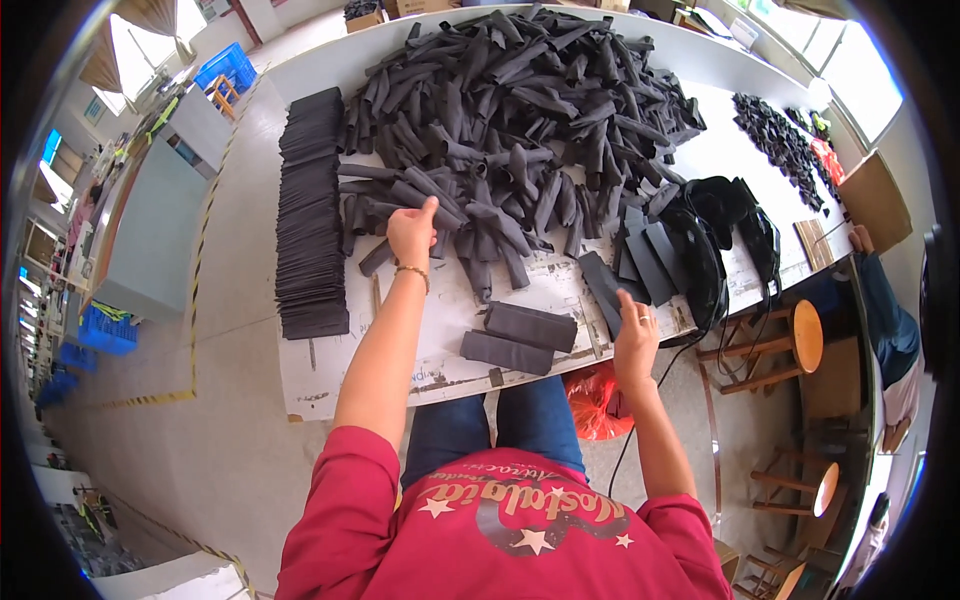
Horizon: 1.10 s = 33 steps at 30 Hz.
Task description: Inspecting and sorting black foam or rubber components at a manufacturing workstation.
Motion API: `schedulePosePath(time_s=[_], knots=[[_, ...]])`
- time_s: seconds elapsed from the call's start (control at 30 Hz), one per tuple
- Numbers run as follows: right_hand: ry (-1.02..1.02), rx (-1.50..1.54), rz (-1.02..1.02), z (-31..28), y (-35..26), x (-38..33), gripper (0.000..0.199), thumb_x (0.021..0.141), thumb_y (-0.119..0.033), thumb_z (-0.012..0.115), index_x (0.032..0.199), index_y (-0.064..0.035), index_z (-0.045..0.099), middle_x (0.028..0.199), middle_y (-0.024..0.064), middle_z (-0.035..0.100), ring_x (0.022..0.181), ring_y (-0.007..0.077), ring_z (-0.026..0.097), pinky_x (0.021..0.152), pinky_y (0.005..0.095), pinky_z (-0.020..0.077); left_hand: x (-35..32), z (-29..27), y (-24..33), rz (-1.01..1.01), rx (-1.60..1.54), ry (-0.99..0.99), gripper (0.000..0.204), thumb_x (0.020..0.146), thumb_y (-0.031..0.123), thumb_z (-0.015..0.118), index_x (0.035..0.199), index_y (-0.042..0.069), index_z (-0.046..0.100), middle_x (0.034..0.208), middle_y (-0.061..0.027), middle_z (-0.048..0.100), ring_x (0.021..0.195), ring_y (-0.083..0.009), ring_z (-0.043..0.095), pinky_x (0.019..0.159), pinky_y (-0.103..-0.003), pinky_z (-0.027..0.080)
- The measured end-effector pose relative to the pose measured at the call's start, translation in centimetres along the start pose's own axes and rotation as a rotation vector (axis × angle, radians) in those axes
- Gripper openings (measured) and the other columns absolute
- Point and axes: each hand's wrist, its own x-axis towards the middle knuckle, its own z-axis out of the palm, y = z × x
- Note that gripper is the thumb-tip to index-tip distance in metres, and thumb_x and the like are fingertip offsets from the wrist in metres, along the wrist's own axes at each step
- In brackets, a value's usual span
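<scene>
My left hand is at the near edge of a big heap of rolled dark-grey fabric pieces. Its fingers are curled closed around the end of one rolled fabric piece; the fingertips are partly hidden. Over at the right, my right hand pinches the near end of a flat dark fabric strip. Beside that strip lie several more flat strips, overlapping. Between my forearms, near the table's front edge, two flattened dark pieces lie side by side.
A long, neat stack of dark pieces lines the left of the white table. Black plastic bags with a cord sit at right. A red bag is under the front edge. Wooden stools and another person's arm are farther right.
</scene>
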Motion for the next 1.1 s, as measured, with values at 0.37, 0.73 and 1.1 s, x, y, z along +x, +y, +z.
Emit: schedulePosePath(time_s=[0.37,0.73,1.1], knots=[[-0.281,0.651,0.127,-2.9,-9.4,0.8,0.033,0.083,-0.015,0.072,0.103,-0.0026,0.049,0.09,0.0143,0.056,0.076,0.0271,0.054,0.071,0.0379,0.0447,-6.3,-3.8,-1.0,-0.173,-0.793,-0.399,0.013,0.09,0.009,0.06,0.098,-0.001,0.057,0.097,-0.0149,0.067,0.078,-0.0269,0.07,0.07,-0.035,0.059],[-0.202,0.593,-0.211,-2.1,-12.8,1.5,0.039,0.08,-0.007,0.069,0.117,-0.0028,0.058,0.102,0.0133,0.063,0.091,0.0336,0.055,0.082,0.0416,0.0414,-11.6,-6.0,-2.4,-0.226,-0.894,-0.549,0.02,0.088,-0.001,0.061,0.107,-0.002,0.057,0.099,-0.0142,0.067,0.09,-0.0279,0.068,0.077,-0.04,0.059],[-0.179,0.655,-0.131,-3.2,-13.4,1.8,0.02,0.079,-0.004,0.07,0.099,-0.0072,0.071,0.094,0.0049,0.058,0.076,0.0191,0.058,0.079,0.0349,0.0374,-12.8,-6.5,-1.8,-0.31,-0.861,-0.586,0.02,0.088,0.006,0.065,0.107,0.001,0.06,0.102,-0.0125,0.067,0.091,-0.0246,0.068,0.081,-0.04,0.058]])
